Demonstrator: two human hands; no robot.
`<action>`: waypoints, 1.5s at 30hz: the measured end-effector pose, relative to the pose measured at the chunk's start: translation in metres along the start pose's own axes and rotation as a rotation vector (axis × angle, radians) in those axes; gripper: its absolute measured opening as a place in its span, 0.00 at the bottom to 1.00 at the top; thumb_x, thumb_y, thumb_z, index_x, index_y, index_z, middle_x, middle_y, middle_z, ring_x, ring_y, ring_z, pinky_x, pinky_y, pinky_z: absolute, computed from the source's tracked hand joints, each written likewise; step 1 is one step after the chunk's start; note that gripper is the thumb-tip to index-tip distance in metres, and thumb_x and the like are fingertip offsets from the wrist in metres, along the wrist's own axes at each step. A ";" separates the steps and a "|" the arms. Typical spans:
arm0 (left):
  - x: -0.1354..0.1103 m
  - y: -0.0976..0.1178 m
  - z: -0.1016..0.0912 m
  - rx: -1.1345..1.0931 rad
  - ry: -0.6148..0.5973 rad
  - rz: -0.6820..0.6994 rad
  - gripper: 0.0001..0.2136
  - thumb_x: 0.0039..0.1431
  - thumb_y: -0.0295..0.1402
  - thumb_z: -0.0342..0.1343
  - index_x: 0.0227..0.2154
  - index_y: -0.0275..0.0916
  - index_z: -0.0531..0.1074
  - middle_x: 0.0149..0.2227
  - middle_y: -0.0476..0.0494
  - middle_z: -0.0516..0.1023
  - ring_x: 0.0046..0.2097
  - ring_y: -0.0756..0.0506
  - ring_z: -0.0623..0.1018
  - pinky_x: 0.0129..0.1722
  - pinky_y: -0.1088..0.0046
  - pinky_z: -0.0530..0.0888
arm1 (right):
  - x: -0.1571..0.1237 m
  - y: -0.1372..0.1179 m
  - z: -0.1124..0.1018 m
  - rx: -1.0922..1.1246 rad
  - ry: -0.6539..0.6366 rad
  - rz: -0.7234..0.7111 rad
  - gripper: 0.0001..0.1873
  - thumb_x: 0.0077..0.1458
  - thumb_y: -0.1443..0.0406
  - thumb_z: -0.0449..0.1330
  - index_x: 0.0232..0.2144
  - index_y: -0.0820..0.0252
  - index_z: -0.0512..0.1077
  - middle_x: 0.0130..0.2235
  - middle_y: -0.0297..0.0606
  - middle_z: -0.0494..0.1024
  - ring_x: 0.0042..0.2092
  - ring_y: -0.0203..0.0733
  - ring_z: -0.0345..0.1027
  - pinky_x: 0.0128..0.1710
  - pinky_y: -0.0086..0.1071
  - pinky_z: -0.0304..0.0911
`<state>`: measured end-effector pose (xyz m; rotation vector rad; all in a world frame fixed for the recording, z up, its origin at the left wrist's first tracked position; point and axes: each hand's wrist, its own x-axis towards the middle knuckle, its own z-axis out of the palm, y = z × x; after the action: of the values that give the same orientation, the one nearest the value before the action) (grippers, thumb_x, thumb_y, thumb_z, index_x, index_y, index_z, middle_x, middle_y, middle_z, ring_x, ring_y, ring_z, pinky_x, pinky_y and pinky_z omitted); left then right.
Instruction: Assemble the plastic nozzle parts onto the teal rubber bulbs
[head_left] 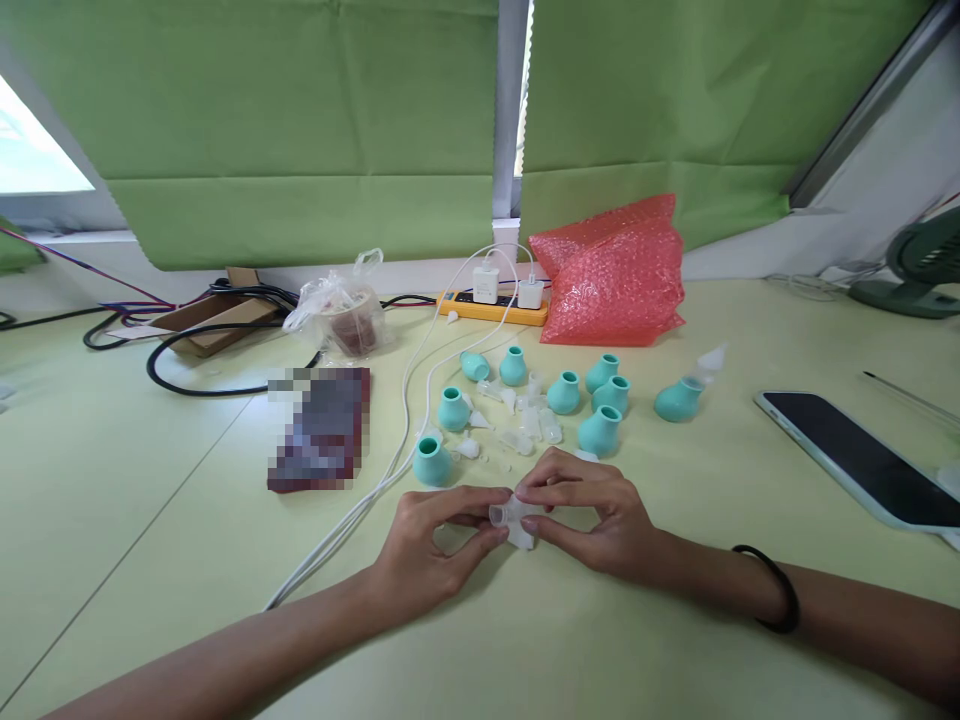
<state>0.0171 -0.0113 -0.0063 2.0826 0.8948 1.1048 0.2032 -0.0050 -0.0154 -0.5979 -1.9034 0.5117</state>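
Between my two hands, just above the table, is a small translucent plastic tube piece [516, 518] with a round opening facing left. My left hand [442, 540] pinches its left end between thumb and fingers. Fingertips of my right hand [592, 510] close on its right side and partly hide it. Beyond the hands stand several teal rubber bulbs, among them a near left bulb [432, 462] and a near right bulb [600, 432]. Loose clear plastic parts [531, 420] lie among them. One teal bulb [678, 400] to the right has a clear tip fitted in its mouth.
White cables [375, 500] run along the left of the bulbs to an orange power strip [495, 308]. Behind are a red bubble-wrap bag [611, 280], a bagged cup [352, 325] and a cardboard box [217, 325]. A phone [862, 455] lies at right, a blurred dark-red item [322, 430] at left.
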 end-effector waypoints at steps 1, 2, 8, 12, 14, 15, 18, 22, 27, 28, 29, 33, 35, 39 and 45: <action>0.000 0.000 0.000 -0.007 -0.008 0.000 0.10 0.46 0.24 0.58 0.35 0.33 0.73 0.26 0.44 0.80 0.27 0.49 0.78 0.29 0.79 0.76 | 0.000 -0.001 0.000 -0.011 -0.010 -0.006 0.12 0.42 0.73 0.62 0.34 0.60 0.72 0.31 0.39 0.73 0.32 0.36 0.65 0.31 0.33 0.65; -0.001 0.000 -0.001 -0.014 -0.011 0.004 0.10 0.46 0.24 0.58 0.35 0.33 0.73 0.27 0.44 0.80 0.28 0.49 0.79 0.30 0.79 0.76 | 0.000 -0.001 -0.001 -0.021 -0.024 -0.011 0.13 0.42 0.72 0.62 0.34 0.61 0.72 0.31 0.39 0.72 0.33 0.36 0.65 0.31 0.32 0.65; 0.001 0.002 0.000 -0.035 0.020 0.037 0.10 0.47 0.23 0.57 0.35 0.37 0.72 0.29 0.46 0.80 0.28 0.48 0.79 0.30 0.79 0.77 | -0.004 -0.002 -0.002 -0.098 -0.083 -0.015 0.16 0.44 0.71 0.61 0.39 0.59 0.68 0.34 0.39 0.71 0.34 0.35 0.67 0.31 0.28 0.66; 0.001 0.002 0.000 -0.032 0.017 0.050 0.11 0.46 0.24 0.58 0.35 0.37 0.72 0.29 0.46 0.80 0.29 0.48 0.79 0.30 0.79 0.77 | -0.003 -0.004 -0.003 -0.115 -0.079 -0.042 0.15 0.46 0.71 0.59 0.40 0.59 0.68 0.34 0.39 0.71 0.35 0.35 0.67 0.31 0.28 0.66; 0.000 0.002 0.000 -0.016 0.023 0.043 0.09 0.47 0.24 0.57 0.34 0.38 0.73 0.30 0.46 0.80 0.29 0.47 0.79 0.30 0.78 0.77 | -0.003 -0.005 -0.004 -0.126 -0.095 -0.066 0.12 0.47 0.72 0.57 0.37 0.59 0.69 0.34 0.39 0.71 0.35 0.34 0.67 0.31 0.27 0.66; 0.000 0.001 0.000 -0.009 0.030 0.041 0.08 0.47 0.24 0.57 0.33 0.38 0.73 0.31 0.46 0.80 0.29 0.47 0.79 0.30 0.77 0.77 | -0.003 -0.006 -0.004 -0.137 -0.112 -0.090 0.11 0.48 0.74 0.56 0.36 0.59 0.69 0.34 0.39 0.70 0.35 0.34 0.66 0.31 0.27 0.66; 0.000 0.001 0.000 -0.011 0.061 0.036 0.05 0.47 0.24 0.56 0.29 0.38 0.73 0.33 0.44 0.80 0.29 0.48 0.79 0.30 0.76 0.78 | -0.003 -0.010 -0.004 -0.183 -0.144 -0.163 0.14 0.48 0.77 0.55 0.37 0.59 0.69 0.33 0.38 0.70 0.34 0.33 0.65 0.31 0.26 0.65; -0.002 0.001 0.001 -0.139 0.101 -0.009 0.06 0.47 0.22 0.56 0.30 0.36 0.70 0.36 0.41 0.79 0.32 0.46 0.79 0.30 0.75 0.78 | -0.001 -0.010 -0.002 -0.238 -0.019 -0.090 0.19 0.45 0.71 0.59 0.43 0.60 0.65 0.35 0.40 0.71 0.36 0.37 0.65 0.35 0.32 0.66; -0.003 0.003 0.001 -0.164 0.069 0.053 0.07 0.48 0.21 0.55 0.31 0.35 0.70 0.37 0.39 0.78 0.36 0.45 0.78 0.30 0.75 0.78 | 0.000 -0.003 -0.001 -0.228 -0.029 -0.067 0.15 0.44 0.68 0.61 0.38 0.60 0.68 0.28 0.36 0.74 0.32 0.37 0.68 0.32 0.31 0.66; -0.003 0.004 0.000 -0.145 0.049 0.053 0.07 0.48 0.22 0.54 0.32 0.35 0.71 0.38 0.39 0.78 0.36 0.45 0.78 0.31 0.75 0.78 | -0.001 -0.003 -0.001 -0.237 -0.035 -0.076 0.14 0.45 0.68 0.61 0.38 0.60 0.68 0.27 0.36 0.74 0.31 0.36 0.68 0.31 0.30 0.65; -0.002 0.005 0.000 -0.130 0.023 0.041 0.08 0.48 0.23 0.55 0.33 0.35 0.71 0.38 0.39 0.78 0.36 0.45 0.78 0.32 0.74 0.78 | -0.002 -0.002 -0.001 -0.250 -0.036 -0.083 0.14 0.45 0.68 0.61 0.38 0.61 0.68 0.27 0.35 0.74 0.31 0.36 0.68 0.30 0.29 0.65; 0.000 0.005 -0.002 -0.090 -0.071 -0.046 0.15 0.45 0.28 0.59 0.39 0.34 0.70 0.29 0.42 0.79 0.29 0.47 0.78 0.30 0.73 0.77 | -0.005 -0.003 -0.002 -0.300 -0.046 -0.116 0.13 0.46 0.68 0.60 0.38 0.61 0.68 0.26 0.36 0.73 0.29 0.35 0.67 0.27 0.27 0.63; 0.000 0.004 -0.002 -0.034 -0.067 -0.041 0.11 0.46 0.30 0.58 0.36 0.35 0.72 0.26 0.44 0.79 0.25 0.49 0.76 0.26 0.75 0.75 | -0.006 -0.004 -0.002 -0.309 -0.074 -0.145 0.14 0.47 0.69 0.59 0.39 0.61 0.68 0.27 0.36 0.73 0.29 0.34 0.66 0.27 0.27 0.63; 0.000 0.003 -0.001 -0.007 -0.067 0.007 0.09 0.47 0.31 0.57 0.33 0.35 0.73 0.24 0.44 0.78 0.24 0.50 0.74 0.23 0.77 0.73 | -0.006 -0.004 -0.003 -0.308 -0.097 -0.175 0.14 0.48 0.68 0.59 0.40 0.61 0.68 0.27 0.37 0.72 0.29 0.34 0.66 0.27 0.27 0.63; 0.000 0.007 -0.002 -0.027 -0.120 -0.023 0.09 0.50 0.30 0.53 0.34 0.32 0.71 0.24 0.42 0.75 0.25 0.49 0.73 0.24 0.75 0.73 | -0.004 -0.006 -0.002 -0.300 -0.078 -0.215 0.12 0.47 0.70 0.59 0.37 0.64 0.68 0.26 0.39 0.72 0.28 0.35 0.66 0.26 0.28 0.64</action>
<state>0.0172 -0.0150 -0.0001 2.0875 0.8393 0.9633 0.2050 -0.0122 -0.0139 -0.5613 -2.1077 0.1127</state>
